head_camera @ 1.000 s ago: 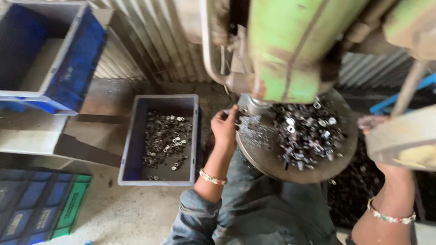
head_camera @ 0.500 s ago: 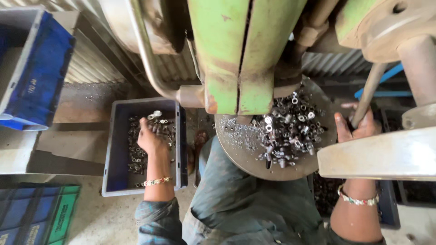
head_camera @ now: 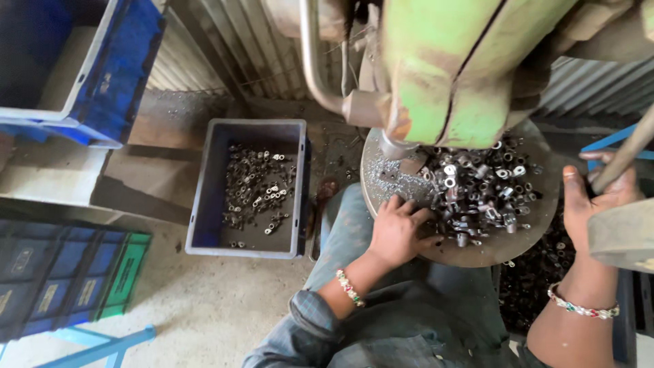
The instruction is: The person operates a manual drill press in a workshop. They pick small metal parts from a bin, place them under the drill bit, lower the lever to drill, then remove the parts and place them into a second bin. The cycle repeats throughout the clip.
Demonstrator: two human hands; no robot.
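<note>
My left hand (head_camera: 398, 228) rests on the near edge of the round metal table (head_camera: 477, 249) of a green press machine (head_camera: 449, 75), fingers spread beside a heap of small metal parts (head_camera: 480, 187). Whether it pinches a part is hidden. My right hand (head_camera: 596, 194) is closed around the machine's metal lever (head_camera: 623, 157) at the right. Both wrists wear beaded bangles.
A grey bin (head_camera: 204, 197) with several small metal parts stands on the floor at my left. A blue crate (head_camera: 116, 75) sits on a ledge at the upper left, and stacked blue and green crates (head_camera: 61, 272) lie at the lower left. A dark bin of parts (head_camera: 535, 279) is under the table.
My left hand has come back from the grey bin to the round table's edge. My right hand has closed around the lever.
</note>
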